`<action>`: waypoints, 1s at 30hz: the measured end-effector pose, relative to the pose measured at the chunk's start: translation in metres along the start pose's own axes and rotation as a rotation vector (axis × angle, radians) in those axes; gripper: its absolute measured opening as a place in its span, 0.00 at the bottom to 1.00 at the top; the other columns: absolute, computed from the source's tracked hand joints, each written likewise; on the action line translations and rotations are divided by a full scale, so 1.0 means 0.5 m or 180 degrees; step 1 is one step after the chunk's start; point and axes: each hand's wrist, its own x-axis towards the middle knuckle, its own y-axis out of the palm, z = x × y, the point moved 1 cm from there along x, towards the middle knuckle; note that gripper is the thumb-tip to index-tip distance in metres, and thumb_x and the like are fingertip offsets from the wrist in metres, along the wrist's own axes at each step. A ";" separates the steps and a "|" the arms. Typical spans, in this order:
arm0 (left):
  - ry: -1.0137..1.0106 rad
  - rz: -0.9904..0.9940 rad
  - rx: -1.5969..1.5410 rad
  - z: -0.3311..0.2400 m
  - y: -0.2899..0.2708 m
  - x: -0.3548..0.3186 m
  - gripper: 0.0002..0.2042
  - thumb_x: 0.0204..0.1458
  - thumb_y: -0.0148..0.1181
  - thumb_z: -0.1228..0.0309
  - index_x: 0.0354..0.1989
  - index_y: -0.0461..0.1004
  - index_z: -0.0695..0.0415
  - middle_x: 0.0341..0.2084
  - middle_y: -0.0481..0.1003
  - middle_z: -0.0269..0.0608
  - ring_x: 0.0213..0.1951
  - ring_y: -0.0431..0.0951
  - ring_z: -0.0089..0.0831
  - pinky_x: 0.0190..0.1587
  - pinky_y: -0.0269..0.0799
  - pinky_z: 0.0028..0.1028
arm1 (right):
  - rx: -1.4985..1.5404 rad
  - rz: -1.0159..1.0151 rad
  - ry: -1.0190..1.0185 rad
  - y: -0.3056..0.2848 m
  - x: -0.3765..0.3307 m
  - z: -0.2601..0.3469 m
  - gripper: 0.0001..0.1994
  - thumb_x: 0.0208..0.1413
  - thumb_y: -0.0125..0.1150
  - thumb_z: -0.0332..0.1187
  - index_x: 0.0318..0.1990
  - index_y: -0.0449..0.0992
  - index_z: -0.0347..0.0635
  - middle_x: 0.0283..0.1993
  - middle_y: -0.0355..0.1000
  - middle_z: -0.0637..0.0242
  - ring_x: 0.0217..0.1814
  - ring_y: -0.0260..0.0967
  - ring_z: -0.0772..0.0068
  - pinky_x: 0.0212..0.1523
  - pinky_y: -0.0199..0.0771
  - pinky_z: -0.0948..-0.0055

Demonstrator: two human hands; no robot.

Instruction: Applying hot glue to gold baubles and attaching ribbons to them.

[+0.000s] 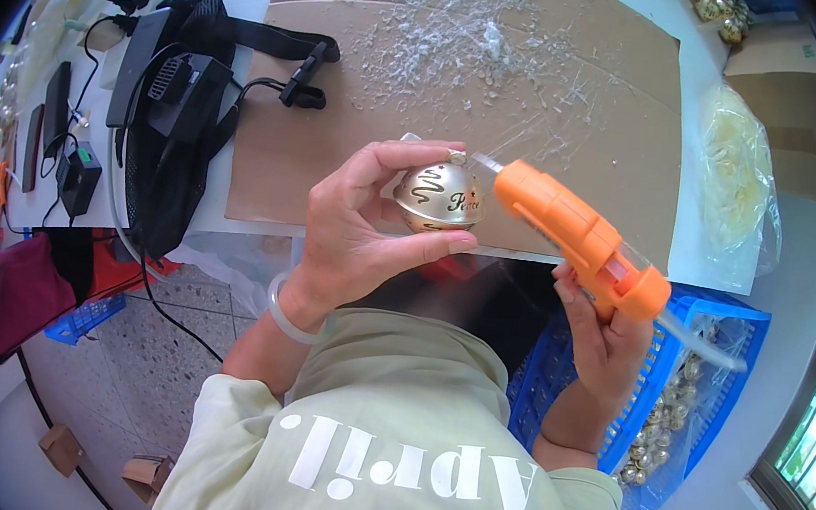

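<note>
Between the thumb and fingers of my left hand (356, 224) is a gold bell ornament (441, 196), round, with a raised band and dark markings, its small top loop turned up and away from me. My right hand (604, 343) is wrapped round the handle of an orange hot glue gun (576, 236). The gun's nozzle points left and reaches close to the bell's top loop; whether they touch I cannot tell. A translucent glue stick (705, 344) sticks out of the gun's back end.
Glue scraps (487, 42) litter a cardboard sheet (326, 180) on the table. At left lie a black bag with straps (186, 79) and cables. A blue crate (734, 393) of gold bells stands right, below a plastic bag (737, 152). Far left, a co-worker's sleeve (26, 297) shows.
</note>
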 end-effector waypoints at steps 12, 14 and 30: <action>-0.0194 -0.0138 -0.0270 0.014 0.016 -0.005 0.29 0.37 0.71 0.84 0.51 0.66 0.69 0.52 0.70 0.56 0.50 0.73 0.33 0.53 0.72 0.30 | 0.1626 -0.1015 0.1406 -0.053 0.145 -0.189 0.18 0.62 0.53 0.43 0.49 0.71 0.36 0.39 0.73 0.66 0.29 0.66 0.82 0.28 0.68 0.76; -0.0192 -0.0062 -0.0270 0.016 0.020 -0.013 0.29 0.37 0.71 0.84 0.51 0.66 0.68 0.52 0.70 0.56 0.51 0.73 0.33 0.53 0.71 0.30 | 0.1573 -0.1206 0.1515 -0.076 0.145 -0.203 0.17 0.62 0.53 0.42 0.49 0.72 0.36 0.40 0.73 0.65 0.31 0.68 0.82 0.28 0.69 0.76; -0.0354 -0.0002 -0.0188 0.016 0.060 -0.012 0.27 0.40 0.65 0.87 0.52 0.65 0.67 0.53 0.68 0.58 0.53 0.72 0.37 0.55 0.70 0.31 | -0.3307 -0.1910 0.1720 -0.429 0.199 -0.371 0.14 0.54 0.56 0.41 0.42 0.78 0.43 0.38 0.78 0.57 0.39 0.75 0.58 0.42 0.73 0.66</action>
